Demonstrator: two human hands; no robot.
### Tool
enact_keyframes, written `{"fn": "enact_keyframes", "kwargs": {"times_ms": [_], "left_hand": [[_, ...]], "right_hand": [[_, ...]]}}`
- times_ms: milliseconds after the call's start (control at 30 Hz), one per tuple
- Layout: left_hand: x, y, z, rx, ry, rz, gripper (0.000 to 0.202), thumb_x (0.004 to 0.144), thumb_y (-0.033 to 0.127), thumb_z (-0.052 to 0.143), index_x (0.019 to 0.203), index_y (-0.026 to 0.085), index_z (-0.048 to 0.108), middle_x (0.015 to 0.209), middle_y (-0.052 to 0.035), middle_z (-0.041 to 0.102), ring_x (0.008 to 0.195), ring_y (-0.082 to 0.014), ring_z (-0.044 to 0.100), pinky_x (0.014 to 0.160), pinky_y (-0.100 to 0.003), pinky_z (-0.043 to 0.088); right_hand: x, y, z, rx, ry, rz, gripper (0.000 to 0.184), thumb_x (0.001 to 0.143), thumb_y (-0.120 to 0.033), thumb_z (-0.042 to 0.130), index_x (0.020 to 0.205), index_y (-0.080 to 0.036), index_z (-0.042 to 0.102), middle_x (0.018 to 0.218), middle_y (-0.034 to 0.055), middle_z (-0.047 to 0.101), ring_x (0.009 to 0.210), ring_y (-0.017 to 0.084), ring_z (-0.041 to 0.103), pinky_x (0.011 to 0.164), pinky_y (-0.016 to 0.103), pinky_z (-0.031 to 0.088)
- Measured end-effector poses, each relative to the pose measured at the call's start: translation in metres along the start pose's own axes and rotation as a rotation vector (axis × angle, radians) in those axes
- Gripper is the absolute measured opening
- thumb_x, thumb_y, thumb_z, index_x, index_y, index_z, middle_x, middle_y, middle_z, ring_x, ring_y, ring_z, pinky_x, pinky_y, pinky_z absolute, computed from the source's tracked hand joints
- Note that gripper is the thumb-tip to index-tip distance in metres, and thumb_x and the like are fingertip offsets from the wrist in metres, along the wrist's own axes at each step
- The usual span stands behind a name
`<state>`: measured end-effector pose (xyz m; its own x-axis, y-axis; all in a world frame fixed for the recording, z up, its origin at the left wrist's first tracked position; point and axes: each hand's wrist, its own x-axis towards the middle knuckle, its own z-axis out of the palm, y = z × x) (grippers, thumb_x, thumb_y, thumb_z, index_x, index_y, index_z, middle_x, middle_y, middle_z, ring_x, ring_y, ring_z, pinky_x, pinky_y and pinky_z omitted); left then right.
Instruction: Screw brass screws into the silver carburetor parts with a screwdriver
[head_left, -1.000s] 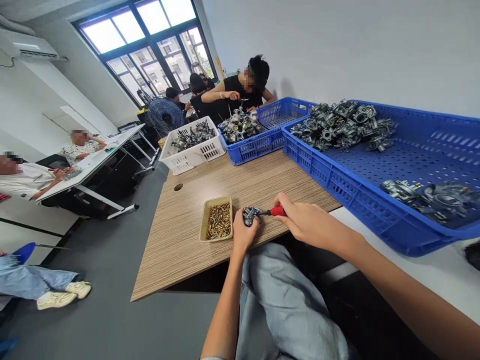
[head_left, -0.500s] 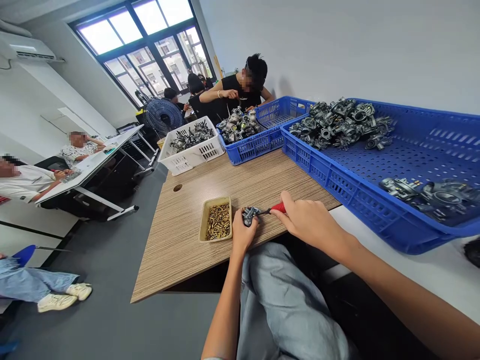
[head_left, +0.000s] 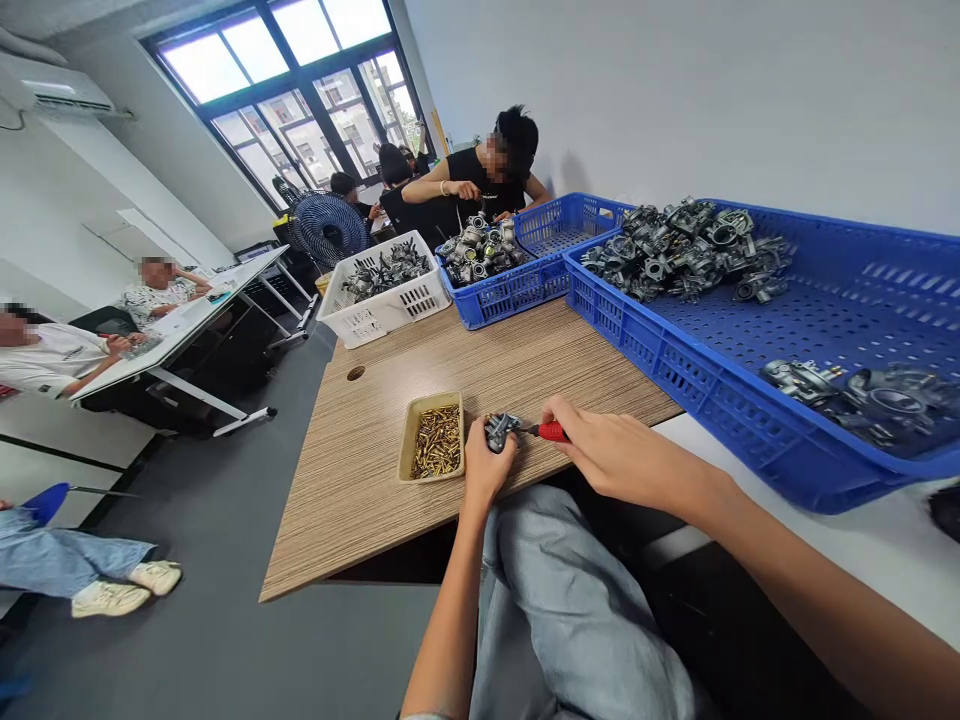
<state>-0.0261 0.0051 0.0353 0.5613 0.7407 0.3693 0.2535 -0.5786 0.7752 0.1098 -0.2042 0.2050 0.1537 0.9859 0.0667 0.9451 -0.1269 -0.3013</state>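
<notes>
My left hand (head_left: 489,465) is closed around a small grey metal carburetor body (head_left: 498,430) at the near edge of the wood-grain table (head_left: 360,500). In my right hand (head_left: 611,445) is a screwdriver (head_left: 553,431) with a red handle, its dark shaft pointing left. The tip meets the right side of the carburetor body; exactly where it enters is too small to make out. Just left of my left hand stands a cream tub (head_left: 405,452) holding many small brass parts (head_left: 437,440).
A white crate (head_left: 382,322) of metal parts and a blue crate (head_left: 510,302) of carburetors stand at the back. A large blue crate (head_left: 675,390) with more carburetors lies to the right. Across from me a co-worker (head_left: 487,180) bends over the crates. Other people sit at left.
My right hand has shifted slightly left and rolled round the red handle, covering more of it. My left hand and the carburetor body stay almost in place.
</notes>
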Motion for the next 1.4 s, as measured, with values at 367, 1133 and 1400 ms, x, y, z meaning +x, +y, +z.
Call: {"fn": "enact_keyframes", "kwargs": {"times_ms": [367,1133,1400], "left_hand": [[0.0,-0.001,0.001,0.001,0.009,-0.001,0.031,0.089,0.026,0.069,0.119,0.02,0.063,0.118,-0.0105,0.073,0.11,-0.0245,0.069,0.101,-0.039,0.054],[0.0,-0.001,0.001,-0.002,0.016,0.016,0.033,0.088,0.027,0.069,0.119,0.019,0.062,0.119,-0.0114,0.072,0.11,-0.0251,0.069,0.101,-0.04,0.053],[0.0,0.001,0.0,-0.004,0.02,0.014,0.033,0.087,0.028,0.07,0.119,0.019,0.062,0.116,-0.0118,0.072,0.108,-0.0259,0.069,0.099,-0.041,0.054]], "right_hand": [[0.006,-0.005,0.004,-0.079,0.015,0.138,0.013,0.113,-0.027,0.044,0.123,-0.019,0.044,0.098,0.0084,0.077,0.086,0.028,0.077,0.061,0.032,0.031],[0.007,0.002,0.008,-0.212,0.044,0.213,0.023,0.114,-0.038,0.042,0.124,-0.018,0.046,0.093,0.0106,0.078,0.084,0.032,0.078,0.061,0.032,0.036],[0.0,0.004,0.004,0.008,0.022,0.04,0.015,0.107,-0.014,0.042,0.119,-0.021,0.044,0.113,0.0069,0.076,0.09,0.024,0.076,0.064,0.032,0.035]]}}
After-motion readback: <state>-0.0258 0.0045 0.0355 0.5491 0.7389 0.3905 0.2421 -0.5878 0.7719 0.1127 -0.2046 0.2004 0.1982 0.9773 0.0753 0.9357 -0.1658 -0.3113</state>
